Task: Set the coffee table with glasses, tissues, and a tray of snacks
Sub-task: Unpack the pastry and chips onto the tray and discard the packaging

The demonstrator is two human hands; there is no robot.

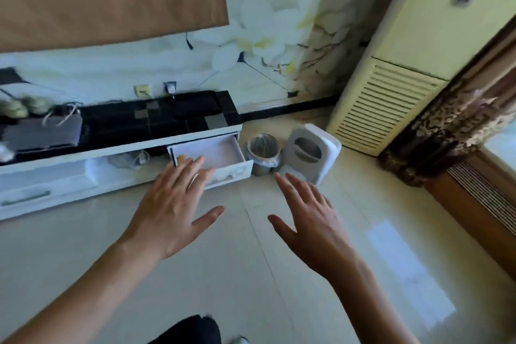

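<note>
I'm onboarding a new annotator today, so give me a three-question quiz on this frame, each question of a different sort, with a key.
1. True or false: the white drawer in the TV cabinet is pulled open.
2. What is the left hand holding? A) a glass B) a tissue box C) nothing
3. Fill in: the small lined bin stands on the floor between the drawer and a white ____.

Key
1. True.
2. C; the right hand is empty too, fingers straight.
3. Appliance; its exact kind is unclear.

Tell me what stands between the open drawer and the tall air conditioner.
In the head view, a lined waste bin and a white appliance stand on the floor between the open drawer and the air conditioner.
</note>
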